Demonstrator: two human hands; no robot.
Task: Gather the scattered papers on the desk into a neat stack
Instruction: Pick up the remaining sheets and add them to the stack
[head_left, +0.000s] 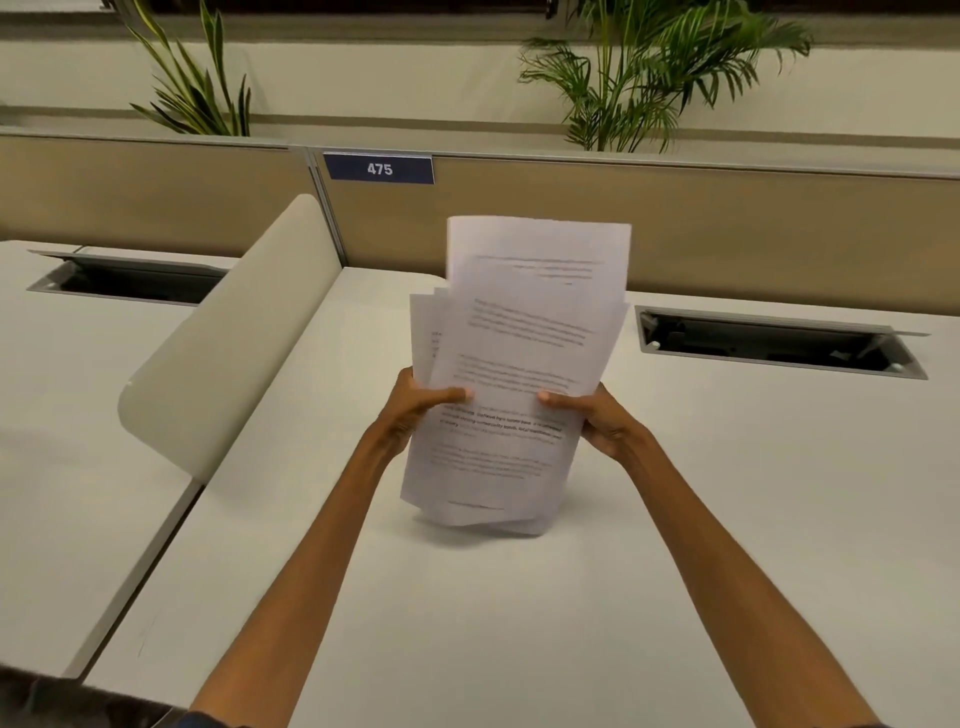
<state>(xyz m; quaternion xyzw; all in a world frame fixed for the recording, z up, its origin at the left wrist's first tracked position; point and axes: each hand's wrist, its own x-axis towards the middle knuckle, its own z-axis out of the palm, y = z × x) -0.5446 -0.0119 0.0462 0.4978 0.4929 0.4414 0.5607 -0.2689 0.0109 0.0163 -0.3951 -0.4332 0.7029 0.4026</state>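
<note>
— What were the hands doing?

— Both were closed on the papers. The left hand gripped the left edge, its thumb lying across the front sheet. The right hand gripped the right edge in the same way, thumb on the front and the other fingers hidden behind the sheets.

— And the papers themselves, where were they?

— Held upright between the two hands, over the middle of the desk. The bottom edges were at the desk surface or just above it; I could not tell whether they touched. The sheets were uneven: one stood higher than the rest at the top, others poked out to the left, and the lower corners were fanned. The print was blurred and could not be read.

— What lay around them?

— A pale rounded divider stood to the left, between this desk and the next. Well to the right of the papers was an open cable hatch set into the desk, with another hatch on the neighbouring desk. Behind ran a tan partition carrying a blue label reading 475, with leafy plants above it.
</note>
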